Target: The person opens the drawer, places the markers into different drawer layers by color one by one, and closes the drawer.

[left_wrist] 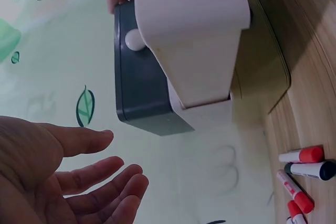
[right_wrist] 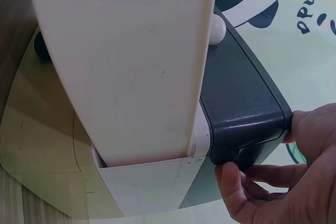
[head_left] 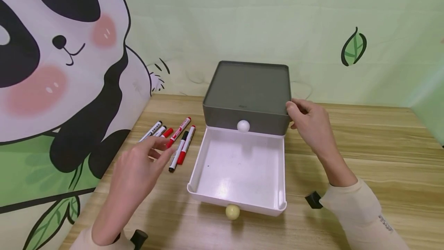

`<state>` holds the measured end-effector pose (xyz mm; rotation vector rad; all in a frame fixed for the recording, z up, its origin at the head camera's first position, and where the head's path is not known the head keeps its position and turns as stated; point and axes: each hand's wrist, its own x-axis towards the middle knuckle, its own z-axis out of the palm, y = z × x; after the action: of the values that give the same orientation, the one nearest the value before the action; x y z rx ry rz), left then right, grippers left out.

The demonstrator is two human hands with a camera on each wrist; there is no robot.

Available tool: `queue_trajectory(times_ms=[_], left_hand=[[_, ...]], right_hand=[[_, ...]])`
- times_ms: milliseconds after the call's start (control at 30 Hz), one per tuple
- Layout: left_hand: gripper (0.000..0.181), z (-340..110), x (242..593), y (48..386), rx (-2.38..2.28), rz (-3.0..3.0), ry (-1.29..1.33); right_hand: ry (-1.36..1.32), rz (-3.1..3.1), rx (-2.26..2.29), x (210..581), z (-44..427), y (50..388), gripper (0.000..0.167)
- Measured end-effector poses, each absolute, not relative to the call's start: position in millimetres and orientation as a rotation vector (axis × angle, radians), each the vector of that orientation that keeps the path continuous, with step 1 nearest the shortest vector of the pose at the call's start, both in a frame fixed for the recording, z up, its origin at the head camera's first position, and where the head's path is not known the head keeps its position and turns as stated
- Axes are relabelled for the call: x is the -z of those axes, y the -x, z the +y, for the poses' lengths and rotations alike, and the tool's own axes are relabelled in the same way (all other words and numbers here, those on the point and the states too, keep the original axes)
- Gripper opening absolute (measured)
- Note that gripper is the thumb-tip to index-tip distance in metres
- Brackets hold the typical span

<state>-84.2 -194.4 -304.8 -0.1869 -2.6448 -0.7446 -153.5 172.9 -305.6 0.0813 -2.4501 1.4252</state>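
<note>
- Dark grey plastic formed the top drawer [head_left: 248, 88], a white knob [head_left: 243, 126] on its front; we found it close to the middle of the far edge of the bench [head_left: 374, 153].
- Beneath it, we saw the white drawer [head_left: 236, 173] standing out toward the bench's near edge, a pale yellow knob [head_left: 232, 211] at its front; the left wrist view showed us a beige drawer [left_wrist: 260, 45] lowest of all.
- Thumb and fingers bent, the right hand [head_left: 312, 124] grasped the top drawer near its front right corner.
- At least six markers [head_left: 187, 142], some red-capped and some black-capped, lay by the bench's left edge, toward its far left corner; we had a few partly hidden behind the left hand [head_left: 137, 169].
- That hand held nothing, its thumb and fingers parted, just beside the markers.
- We judged the step in hand to be steadying the drawers while reaching for a marker; the next move, we thought, called for a light pinch on one barrel, then a lift clear of the white drawer's left wall.
- Behind everything, we saw a backdrop [head_left: 243, 30] printed with a panda [head_left: 69, 22].
</note>
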Motion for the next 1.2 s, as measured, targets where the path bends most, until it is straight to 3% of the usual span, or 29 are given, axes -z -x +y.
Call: queue_trajectory(times_ms=[867, 1200], left_hand=[[0.029, -217.7, 364.9, 162.5, 0.925, -2.793, 0.102], [0.033, -212.7, 388.3, 177.2, 0.858, -2.923, 0.053]], right_hand=[[-0.089, -2.450, -1.427, 306.7, 173.4, 153.7, 0.052], [-0.097, -2.452, -1.437, 307.1, 173.8, 154.5, 0.052]])
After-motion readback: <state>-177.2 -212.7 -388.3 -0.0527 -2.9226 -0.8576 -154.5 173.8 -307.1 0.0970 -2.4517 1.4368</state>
